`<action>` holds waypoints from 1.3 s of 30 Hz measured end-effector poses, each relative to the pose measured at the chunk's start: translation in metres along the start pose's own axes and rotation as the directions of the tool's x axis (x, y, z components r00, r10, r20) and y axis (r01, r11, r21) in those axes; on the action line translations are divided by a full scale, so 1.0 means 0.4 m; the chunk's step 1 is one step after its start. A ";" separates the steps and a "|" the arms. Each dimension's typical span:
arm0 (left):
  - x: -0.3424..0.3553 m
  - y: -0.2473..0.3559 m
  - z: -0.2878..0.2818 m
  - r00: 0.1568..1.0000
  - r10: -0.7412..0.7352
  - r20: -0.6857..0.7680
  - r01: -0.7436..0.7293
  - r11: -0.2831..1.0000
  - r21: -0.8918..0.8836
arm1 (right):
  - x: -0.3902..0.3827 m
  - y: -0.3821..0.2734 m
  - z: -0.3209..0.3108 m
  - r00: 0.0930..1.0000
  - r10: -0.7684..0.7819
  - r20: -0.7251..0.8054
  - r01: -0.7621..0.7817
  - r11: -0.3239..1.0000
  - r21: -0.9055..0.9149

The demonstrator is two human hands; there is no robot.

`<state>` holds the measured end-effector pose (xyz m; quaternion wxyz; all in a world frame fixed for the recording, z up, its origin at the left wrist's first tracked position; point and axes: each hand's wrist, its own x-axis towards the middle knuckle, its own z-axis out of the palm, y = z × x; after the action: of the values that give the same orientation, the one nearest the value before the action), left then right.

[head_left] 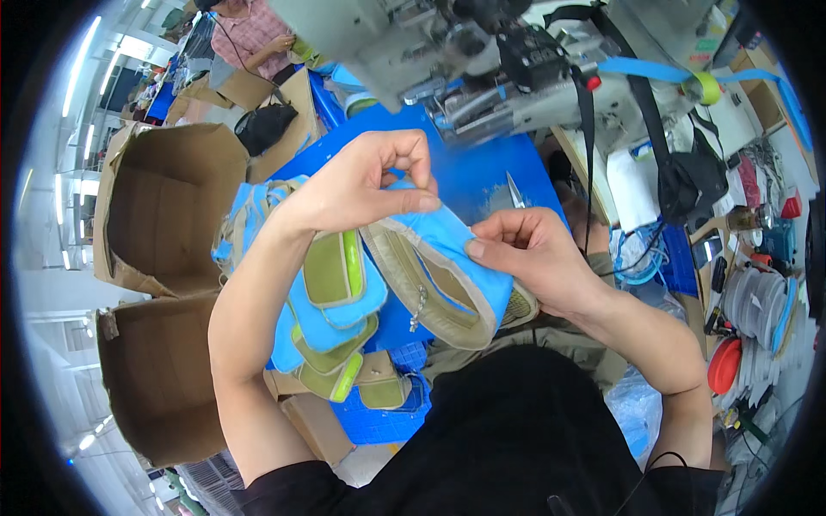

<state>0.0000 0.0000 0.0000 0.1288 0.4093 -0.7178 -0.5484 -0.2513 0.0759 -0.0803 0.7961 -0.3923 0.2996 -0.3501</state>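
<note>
A blue and khaki fabric pouch (486, 288) with a zipper is stretched between my hands, its opening facing me and a metal zipper pull hanging from the near edge. My left hand (387, 176) pinches its upper edge between thumb and curled fingers. Farther right, my right hand (538, 258) is closed on the blue edge with thumb and fingertips. Below my left forearm hangs a pile of similar blue and green pouches (331, 271), partly covered by that arm. Pointed metal snips (514, 191) lie on the blue table (465, 185) beyond my right hand.
A sewing machine (482, 86) stands over the table's far side. Two open cardboard boxes (112, 215) are on the left. At the back left sits another person (249, 39) in a checked shirt. Tape rolls (753, 305) and a red spool (724, 365) crowd the right.
</note>
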 end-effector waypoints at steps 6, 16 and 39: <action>0.083 -0.057 -0.143 0.993 0.081 -0.082 -0.075 0.994 0.074 | 0.144 -0.053 -0.005 0.996 0.058 -0.070 -0.048 0.989 0.141; 0.181 -0.045 -0.253 0.987 -0.091 -0.136 0.137 0.912 0.386 | 0.212 -0.070 0.009 0.966 0.021 -0.257 0.050 0.963 0.266; 0.089 -0.087 0.210 0.707 -0.231 -0.668 -0.325 0.733 -0.597 | 0.163 -0.030 -0.022 0.984 -0.052 -0.169 0.087 0.974 0.207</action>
<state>-0.0603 0.0293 -0.0711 0.5477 0.4898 -0.3718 -0.5673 -0.2244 0.0153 -0.0878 0.7938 -0.2850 0.3100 -0.4388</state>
